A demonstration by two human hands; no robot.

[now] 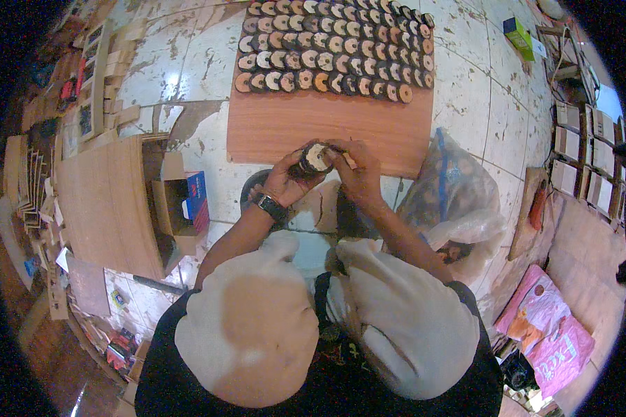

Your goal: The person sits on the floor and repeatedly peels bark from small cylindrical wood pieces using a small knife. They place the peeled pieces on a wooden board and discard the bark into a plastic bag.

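Observation:
A short stack of round wood slices (318,158) with dark bark rims rests in my left hand (289,178), its fingers wrapped round the sides. The pale top slice faces up. My right hand (360,174) is closed at the right side of the stack, its thumb and fingertips against the edge of the top slice. Beyond my hands lies a brown wood-grain board (327,125), its far part covered by overlapping rows of similar wood slices (334,62), several with a small dark centre mark.
A clear plastic bag (459,184) holding brownish pieces stands right of my hands. At the left are a cardboard box (174,194) and a large brown panel (104,201). A dark round container (252,186) sits behind my left wrist. A green box (519,38) lies far right.

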